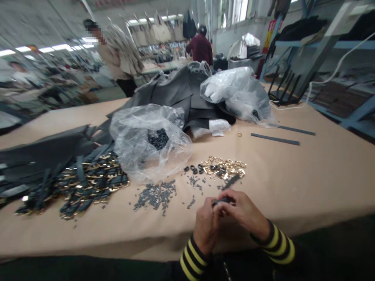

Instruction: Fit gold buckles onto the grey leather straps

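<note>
My left hand and my right hand meet near the table's front edge, both pinched on a thin dark grey strap that sticks up and away from my fingers. Just beyond them lie a small heap of gold metal buckles, a few black rings and scattered small grey loops. What the fingertips press at the strap's near end is too small to make out.
A pile of finished straps with gold buckles lies at left beside dark grey leather pieces. Clear plastic bags and grey fabric sit mid-table. Two loose straps lie at right. People stand behind the table.
</note>
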`<state>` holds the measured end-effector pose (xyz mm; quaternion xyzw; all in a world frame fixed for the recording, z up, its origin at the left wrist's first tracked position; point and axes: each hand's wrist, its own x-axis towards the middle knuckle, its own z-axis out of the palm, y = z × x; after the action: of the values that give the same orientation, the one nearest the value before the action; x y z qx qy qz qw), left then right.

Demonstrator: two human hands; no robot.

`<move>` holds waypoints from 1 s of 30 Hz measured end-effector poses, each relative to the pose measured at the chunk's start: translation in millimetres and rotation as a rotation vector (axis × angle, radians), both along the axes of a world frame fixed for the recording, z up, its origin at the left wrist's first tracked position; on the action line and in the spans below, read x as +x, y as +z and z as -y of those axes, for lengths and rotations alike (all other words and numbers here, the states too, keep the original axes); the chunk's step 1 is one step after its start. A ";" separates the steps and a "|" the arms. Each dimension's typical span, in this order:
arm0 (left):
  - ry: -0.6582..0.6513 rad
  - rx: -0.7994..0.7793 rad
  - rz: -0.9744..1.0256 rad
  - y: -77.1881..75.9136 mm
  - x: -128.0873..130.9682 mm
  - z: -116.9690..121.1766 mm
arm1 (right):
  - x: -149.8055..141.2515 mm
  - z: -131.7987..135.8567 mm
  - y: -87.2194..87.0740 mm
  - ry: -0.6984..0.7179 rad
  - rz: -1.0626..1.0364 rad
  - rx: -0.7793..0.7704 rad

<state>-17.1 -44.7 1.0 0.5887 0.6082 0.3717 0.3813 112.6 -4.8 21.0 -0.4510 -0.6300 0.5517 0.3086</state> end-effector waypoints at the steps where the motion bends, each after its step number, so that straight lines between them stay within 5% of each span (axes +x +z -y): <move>1: -0.004 -0.007 0.027 0.4 0.3 2.5 | 1.5 0.4 1.4 0.018 0.018 -0.003; 7: 0.006 -0.115 0.360 -12.0 -3.4 -4.0 | 9.0 -9.1 -13.9 0.184 0.071 0.057; 10: 0.041 -0.162 0.470 -6.4 -4.4 -7.4 | 14.0 -10.7 -11.6 0.160 0.193 0.253; 15: -0.022 -0.208 0.416 9.0 -13.4 -8.5 | 33.6 -19.6 17.9 0.056 0.490 0.699; 18: -0.117 -0.221 0.379 7.8 -21.5 -10.6 | 45.2 -27.5 29.9 0.340 0.689 0.523; 21: -0.179 -0.227 0.324 6.5 -23.8 -9.5 | 49.1 -28.1 34.2 0.557 0.648 0.283; 26: -0.212 -0.232 0.265 7.6 -18.5 -7.8 | 39.6 -23.4 31.3 0.623 0.433 0.005; 30: -0.179 -0.207 0.213 7.6 -14.0 -8.1 | 33.7 -21.3 30.0 0.631 0.412 0.013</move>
<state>-31.1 -36.6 8.6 0.5553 0.5446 0.3320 0.5337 146.3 16.5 51.0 -0.3343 -0.7904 0.5132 -0.0067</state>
